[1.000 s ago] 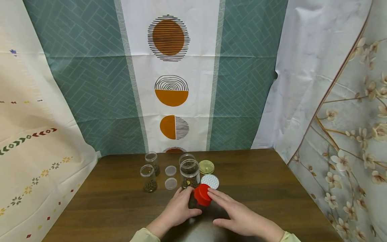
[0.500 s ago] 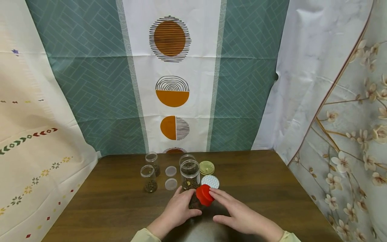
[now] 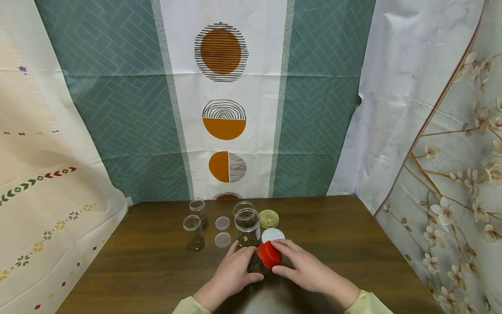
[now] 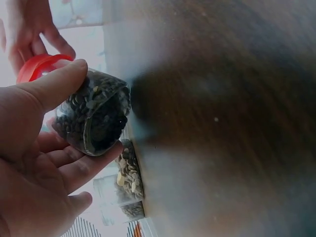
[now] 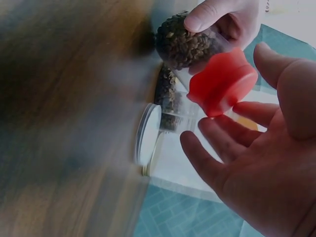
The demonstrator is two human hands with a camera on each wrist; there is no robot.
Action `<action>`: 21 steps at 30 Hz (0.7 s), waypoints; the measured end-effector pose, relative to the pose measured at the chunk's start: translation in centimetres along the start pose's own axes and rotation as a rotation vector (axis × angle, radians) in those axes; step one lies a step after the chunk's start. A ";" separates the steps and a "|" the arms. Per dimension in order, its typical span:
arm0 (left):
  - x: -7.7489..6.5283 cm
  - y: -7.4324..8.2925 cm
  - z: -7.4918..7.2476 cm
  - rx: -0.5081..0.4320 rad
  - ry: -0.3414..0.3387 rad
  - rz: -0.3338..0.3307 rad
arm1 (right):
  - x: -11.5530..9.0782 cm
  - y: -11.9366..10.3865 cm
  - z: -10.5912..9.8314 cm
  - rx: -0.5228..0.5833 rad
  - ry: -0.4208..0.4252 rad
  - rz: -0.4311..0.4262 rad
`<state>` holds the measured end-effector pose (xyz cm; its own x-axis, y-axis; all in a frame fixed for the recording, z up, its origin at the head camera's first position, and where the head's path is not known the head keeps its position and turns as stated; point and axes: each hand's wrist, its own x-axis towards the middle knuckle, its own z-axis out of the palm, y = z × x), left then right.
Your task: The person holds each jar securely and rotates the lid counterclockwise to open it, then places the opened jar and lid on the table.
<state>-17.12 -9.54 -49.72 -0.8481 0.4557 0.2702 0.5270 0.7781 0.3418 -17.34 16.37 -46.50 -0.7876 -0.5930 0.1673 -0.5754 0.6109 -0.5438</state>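
Observation:
My left hand (image 3: 235,268) grips a clear jar (image 4: 91,111) of dark seeds, thumb on one side and fingers beneath. The jar leans to the right, close over the table. A red lid (image 5: 222,81) with a lobed edge covers its mouth. My right hand (image 3: 307,268) is at the lid with loosely spread fingers. In the right wrist view its fingertips (image 5: 237,108) are right at the lid's lower edge, while the thumb stands a little apart from it. Part of the jar is hidden behind the left hand in the head view.
Two larger open jars (image 3: 248,237) with seeds stand just beyond the hands. Two slim open jars (image 3: 196,240) are to the left, beside two small translucent lids (image 3: 222,239). A white-lined lid (image 3: 273,235) and gold lids (image 3: 269,218) lie on the brown table (image 3: 333,235).
The jar's red-lidded end has tipped and shifted to the right. My right hand's thumb has come in nearer to the lid. The left hand keeps its grip.

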 end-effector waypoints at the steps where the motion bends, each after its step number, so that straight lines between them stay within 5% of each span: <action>1: 0.0 0.0 0.0 0.004 -0.002 -0.001 | 0.2 -0.1 0.0 -0.012 0.011 0.003; 21: 0.3 0.2 0.0 0.009 -0.036 -0.001 | 2.1 -0.8 0.0 -0.121 0.089 0.089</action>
<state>-17.24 -9.22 -49.56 -0.8501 0.4703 0.2371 0.5259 0.7823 0.3337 -18.49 14.60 -45.71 -0.8499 -0.4884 0.1978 -0.5207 0.7206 -0.4578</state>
